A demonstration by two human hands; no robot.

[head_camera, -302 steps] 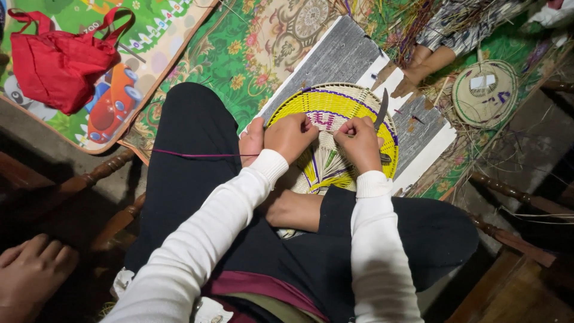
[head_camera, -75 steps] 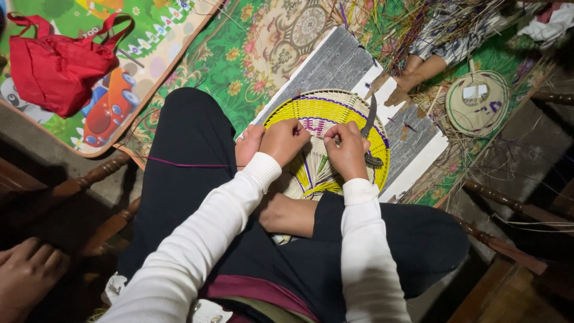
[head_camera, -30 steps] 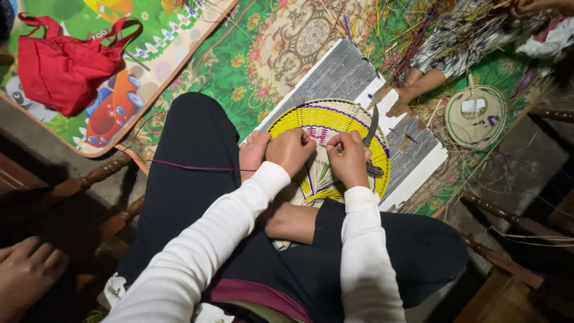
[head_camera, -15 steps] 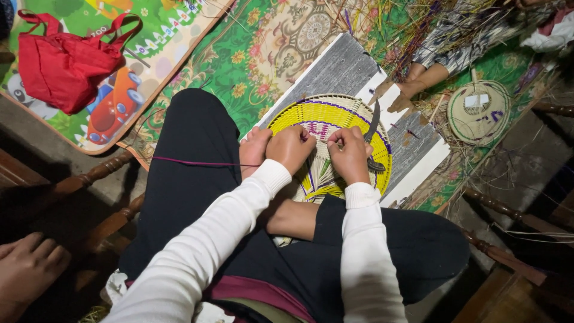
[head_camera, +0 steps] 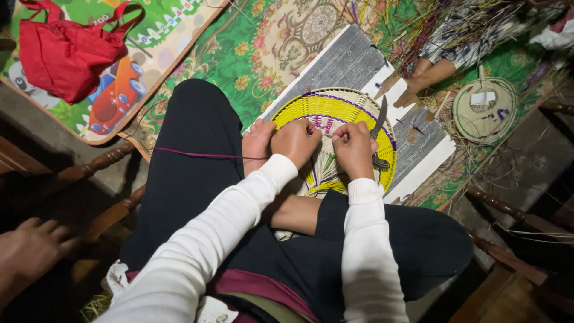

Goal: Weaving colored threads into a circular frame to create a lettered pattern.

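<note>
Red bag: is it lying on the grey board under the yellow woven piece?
No, the red bag lies on the play mat at upper left, well apart from the grey board and the yellow woven piece.

Both hands, left (head_camera: 294, 140) and right (head_camera: 354, 148), sit close together on the woven disc (head_camera: 335, 110); only a narrow gap between them. At 3 o'clock of the right hand, a knife (head_camera: 379, 128) lies just beside the knuckles, blocking that side. At 9 o'clock, a bare foot (head_camera: 256, 143) touches the left hand. At 12 o'clock, open disc, then grey board (head_camera: 353, 60). At 1 o'clock, another person's foot (head_camera: 412, 93) and a straw pile (head_camera: 430, 30). At 6 o'clock, the crossed legs.
</note>
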